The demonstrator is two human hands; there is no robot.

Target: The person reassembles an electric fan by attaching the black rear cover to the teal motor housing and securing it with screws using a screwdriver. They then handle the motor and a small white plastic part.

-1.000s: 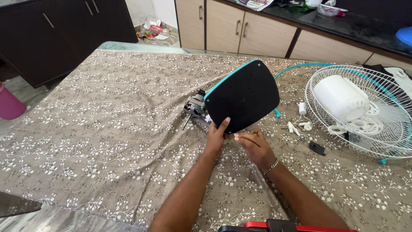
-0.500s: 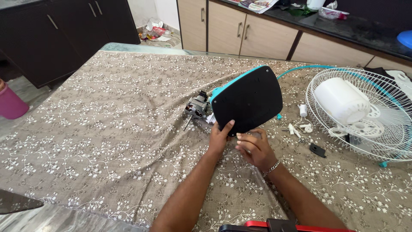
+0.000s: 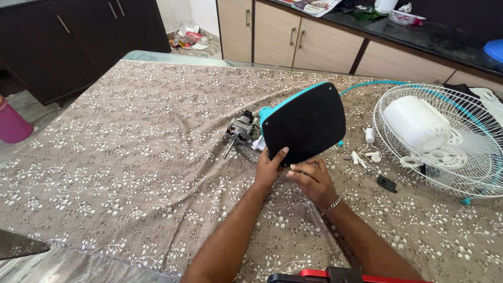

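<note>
Left hand (image 3: 268, 169) grips the lower edge of a flat, rounded-square fan base with a black underside and teal rim (image 3: 305, 123), thumb pressed on the black face, fingers hidden behind it. The base stands tilted up off the brown floral tablecloth (image 3: 131, 157), underside facing the camera. Right hand (image 3: 310, 179) sits at the base's bottom corner, fingers curled narrow and touching the edge; whether it pinches a small part cannot be told. Just behind the base, touching or nearly so, lies a bare metal motor with copper windings and a thin shaft (image 3: 238, 131). To the right, a white wire fan guard (image 3: 445, 112) lies flat with a white cylindrical motor cover (image 3: 415, 120) resting in it; small white plastic fittings (image 3: 367, 154) and a small black clip (image 3: 386, 183) lie scattered between guard and base. Judgement: the base is best kept steady by the left hand with its lower edge near the cloth, so the right fingers can work at the bottom edge without the panel swinging into the motor. Packages: crumpled colourful wrappers on the floor (image 3: 186, 37) at the far corner by the cabinets; a printed paper sheet (image 3: 309, 5) on the dark countertop; a pink bucket (image 3: 11, 124) at the left edge.
</note>
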